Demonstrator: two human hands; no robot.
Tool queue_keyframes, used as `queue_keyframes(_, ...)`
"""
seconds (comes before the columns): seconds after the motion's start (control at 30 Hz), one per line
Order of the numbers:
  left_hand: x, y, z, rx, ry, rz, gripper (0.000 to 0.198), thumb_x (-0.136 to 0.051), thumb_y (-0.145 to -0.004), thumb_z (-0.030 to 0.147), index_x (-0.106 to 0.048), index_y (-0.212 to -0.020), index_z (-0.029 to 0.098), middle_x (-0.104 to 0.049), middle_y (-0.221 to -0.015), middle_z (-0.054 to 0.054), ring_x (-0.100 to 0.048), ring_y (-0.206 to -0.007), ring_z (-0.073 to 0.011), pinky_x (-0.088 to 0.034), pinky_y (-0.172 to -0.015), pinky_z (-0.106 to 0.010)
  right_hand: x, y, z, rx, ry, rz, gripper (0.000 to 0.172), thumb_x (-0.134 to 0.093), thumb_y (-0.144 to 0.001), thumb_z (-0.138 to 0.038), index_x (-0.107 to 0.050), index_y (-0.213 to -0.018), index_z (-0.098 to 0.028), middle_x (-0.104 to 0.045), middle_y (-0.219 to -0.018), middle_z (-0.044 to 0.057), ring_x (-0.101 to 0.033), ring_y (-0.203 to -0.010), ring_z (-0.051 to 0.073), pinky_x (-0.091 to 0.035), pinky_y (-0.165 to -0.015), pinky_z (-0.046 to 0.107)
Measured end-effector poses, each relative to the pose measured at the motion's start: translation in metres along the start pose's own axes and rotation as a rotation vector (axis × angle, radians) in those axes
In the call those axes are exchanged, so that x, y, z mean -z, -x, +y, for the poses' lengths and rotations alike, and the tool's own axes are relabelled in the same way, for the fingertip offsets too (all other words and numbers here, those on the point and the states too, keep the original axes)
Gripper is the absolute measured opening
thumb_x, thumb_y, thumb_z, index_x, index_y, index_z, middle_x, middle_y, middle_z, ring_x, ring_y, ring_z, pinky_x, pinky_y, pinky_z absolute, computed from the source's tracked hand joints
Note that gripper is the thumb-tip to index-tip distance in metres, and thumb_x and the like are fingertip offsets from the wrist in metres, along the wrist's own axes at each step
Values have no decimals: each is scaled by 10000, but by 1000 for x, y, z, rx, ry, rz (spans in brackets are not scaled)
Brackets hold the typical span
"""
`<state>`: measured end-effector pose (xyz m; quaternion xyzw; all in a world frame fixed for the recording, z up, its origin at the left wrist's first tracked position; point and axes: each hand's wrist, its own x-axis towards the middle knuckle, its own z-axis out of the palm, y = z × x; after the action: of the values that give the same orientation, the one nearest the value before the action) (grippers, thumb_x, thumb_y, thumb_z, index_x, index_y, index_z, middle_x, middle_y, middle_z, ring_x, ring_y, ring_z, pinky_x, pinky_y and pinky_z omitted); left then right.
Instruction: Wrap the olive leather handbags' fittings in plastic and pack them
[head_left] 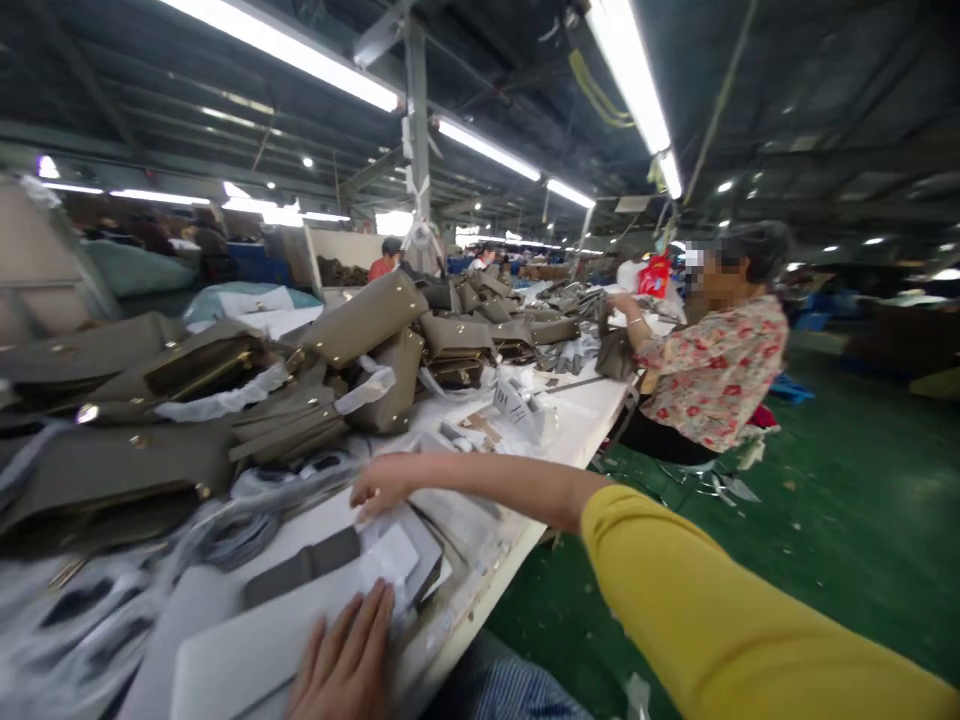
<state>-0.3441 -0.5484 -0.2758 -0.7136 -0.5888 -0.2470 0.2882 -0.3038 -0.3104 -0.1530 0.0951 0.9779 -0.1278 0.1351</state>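
Note:
My left hand (pixel 349 655) lies with fingers stretched out on a white sheet (pixel 247 640) near the table's front edge. My right hand (pixel 384 484), at the end of a yellow sleeve, reaches across the table with its fingers curled together. What those fingers hold, if anything, cannot be made out; a plastic-covered strip passes close by. Between the hands lies a flat dark grey piece (pixel 304 568), with crumpled clear plastic (pixel 390 560) beside it. A coil of grey cord or strap (pixel 236 535) sits to the left, next to more plastic-wrapped loops (pixel 90 620).
Grey-brown handbags (pixel 112 470) with gold-coloured studs are heaped along the table's left and far side. A small white box (pixel 525 410) stands beyond my right arm. Farther right, a person in a floral top (pixel 720 370) sits handling a bag at the table (pixel 592 410).

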Motion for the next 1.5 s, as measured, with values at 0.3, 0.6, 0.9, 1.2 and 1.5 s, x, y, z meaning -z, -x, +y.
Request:
queue_keyframes(0.3,29,-18,25,329,146,-203,458,-474,-875,110,-493,-1319,220,-571,-1336,-34,-508,-1217,-247,-369,-1088,-505,-29,-13,7,32,-245,-199,932,-728,-640,-565,-406,-1410,-149,-596,-1253,138,-584,-1091,222,-418,-925,255)
queue_keyframes(0.6,30,-18,26,357,134,-229,464,-467,-885,121,-465,-1336,231,-546,-1363,-23,-483,-1248,-220,-354,-1115,-495,-36,-23,25,50,-502,-137,562,-677,-751,-380,-598,-1249,-129,-717,-1001,50,-625,-896,150,-457,-771,196)
queue_keyframes(0.9,71,-33,11,287,254,-332,467,-501,-884,183,-436,-1346,211,-523,-1377,-73,-483,-1256,-187,-375,-1106,-441,-64,65,-44,138,-253,587,371,-447,-934,-398,-640,-1172,-189,-662,-1177,99,-589,-1110,220,-424,-994,383)
queue_keyframes(1.2,120,-4,-60,98,-127,-536,602,-550,-864,163,-330,-1422,219,-399,-1476,-84,-338,-1376,-225,-293,-1140,-467,-121,98,-63,276,227,626,645,-601,-845,-212,-342,-1435,-200,-460,-1423,103,-408,-1317,266,-279,-1111,515)
queue_keyframes(1.5,93,34,-68,242,-16,-433,523,-506,-903,188,-369,-1404,246,-479,-1423,-45,-434,-1316,-183,-405,-1075,-390,-133,123,-104,212,-302,674,284,-471,-912,-203,-627,-1149,-220,-675,-1135,84,-612,-1050,229,-492,-928,409)
